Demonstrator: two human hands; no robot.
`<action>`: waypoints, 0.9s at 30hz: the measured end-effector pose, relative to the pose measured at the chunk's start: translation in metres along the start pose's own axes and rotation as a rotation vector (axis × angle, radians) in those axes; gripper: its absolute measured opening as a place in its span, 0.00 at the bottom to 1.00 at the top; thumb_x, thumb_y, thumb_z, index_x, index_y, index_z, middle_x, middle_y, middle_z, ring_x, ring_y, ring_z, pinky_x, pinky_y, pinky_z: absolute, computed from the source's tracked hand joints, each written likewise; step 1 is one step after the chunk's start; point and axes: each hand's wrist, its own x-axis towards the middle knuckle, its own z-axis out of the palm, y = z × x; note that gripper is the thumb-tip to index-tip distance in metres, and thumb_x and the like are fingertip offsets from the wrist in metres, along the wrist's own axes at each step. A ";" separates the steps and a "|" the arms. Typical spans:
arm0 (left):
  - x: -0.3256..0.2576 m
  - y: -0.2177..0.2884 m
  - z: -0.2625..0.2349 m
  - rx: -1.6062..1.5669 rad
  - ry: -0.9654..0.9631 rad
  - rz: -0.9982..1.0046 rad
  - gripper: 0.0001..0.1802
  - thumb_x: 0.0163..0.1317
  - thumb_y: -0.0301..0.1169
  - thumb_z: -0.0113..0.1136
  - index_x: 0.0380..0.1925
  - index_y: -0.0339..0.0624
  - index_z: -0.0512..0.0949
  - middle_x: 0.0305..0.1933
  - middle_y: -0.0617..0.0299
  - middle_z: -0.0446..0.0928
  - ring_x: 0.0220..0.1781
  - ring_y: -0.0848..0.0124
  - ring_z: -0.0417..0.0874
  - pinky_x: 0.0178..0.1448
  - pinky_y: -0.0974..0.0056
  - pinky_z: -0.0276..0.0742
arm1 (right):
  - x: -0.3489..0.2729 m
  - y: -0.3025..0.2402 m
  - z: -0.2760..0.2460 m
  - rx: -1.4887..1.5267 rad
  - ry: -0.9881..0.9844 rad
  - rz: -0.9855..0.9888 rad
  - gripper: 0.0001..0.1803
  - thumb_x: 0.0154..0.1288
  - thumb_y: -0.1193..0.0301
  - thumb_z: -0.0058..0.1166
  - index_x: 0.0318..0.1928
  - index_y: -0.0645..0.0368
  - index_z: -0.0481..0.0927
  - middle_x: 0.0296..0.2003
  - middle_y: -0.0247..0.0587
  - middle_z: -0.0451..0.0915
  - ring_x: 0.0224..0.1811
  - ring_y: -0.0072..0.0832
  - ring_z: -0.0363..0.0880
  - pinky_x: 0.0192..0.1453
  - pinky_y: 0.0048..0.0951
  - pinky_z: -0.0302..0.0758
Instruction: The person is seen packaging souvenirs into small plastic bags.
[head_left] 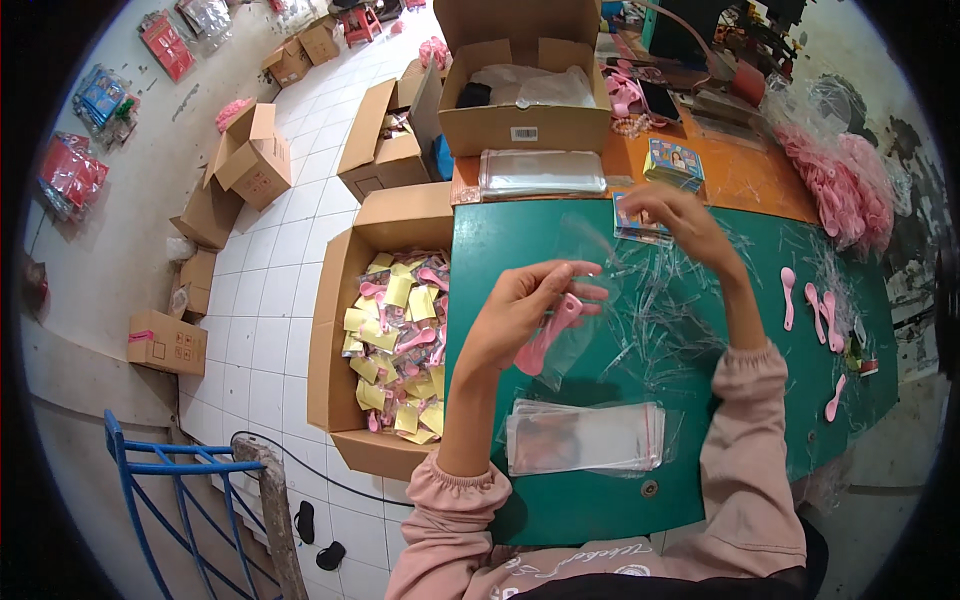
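Note:
My left hand (pixel 525 300) is closed on a clear plastic bag (pixel 572 350) above the left part of the green table. Inside or against the bag hangs a pink spoon (pixel 548 338), tilted with its bowl downward. My right hand (pixel 685 222) is over a small stack of printed cards (pixel 632 222) near the table's far edge, its fingers loosely bent and apart. No held thing shows in it. Behind it stands a taller stack of cards (pixel 674 165). Close to me lies a pile of flat clear bags (pixel 585 438).
Left of the table, an open carton (pixel 335 340) contains bagged pink spoons with yellow cards. Torn plastic strips (pixel 655 310) litter the green table (pixel 570 510). Several loose pink spoons (pixel 788 298) lie at right. Another carton (pixel 525 130) stands at the back, behind more clear sleeves (pixel 542 173).

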 end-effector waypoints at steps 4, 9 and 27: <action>-0.001 -0.001 -0.002 0.028 0.007 -0.002 0.17 0.68 0.35 0.40 0.41 0.31 0.74 0.35 0.54 0.79 0.37 0.74 0.80 0.37 0.74 0.74 | 0.007 0.087 -0.034 -0.686 0.205 0.084 0.20 0.52 0.63 0.58 0.41 0.65 0.78 0.41 0.48 0.74 0.44 0.39 0.72 0.49 0.31 0.69; -0.001 -0.005 -0.003 -0.012 0.016 -0.046 0.18 0.68 0.37 0.40 0.40 0.32 0.74 0.38 0.51 0.79 0.39 0.68 0.81 0.42 0.71 0.75 | 0.008 0.081 -0.025 -0.726 0.276 0.220 0.17 0.46 0.70 0.61 0.37 0.68 0.77 0.38 0.52 0.74 0.42 0.44 0.72 0.45 0.35 0.68; 0.002 -0.013 -0.004 0.106 -0.118 -0.077 0.21 0.68 0.38 0.41 0.46 0.30 0.72 0.42 0.52 0.78 0.43 0.73 0.78 0.46 0.73 0.74 | -0.042 -0.065 0.016 0.169 0.397 0.058 0.11 0.55 0.81 0.52 0.40 0.61 0.76 0.35 0.38 0.78 0.37 0.16 0.75 0.37 0.21 0.71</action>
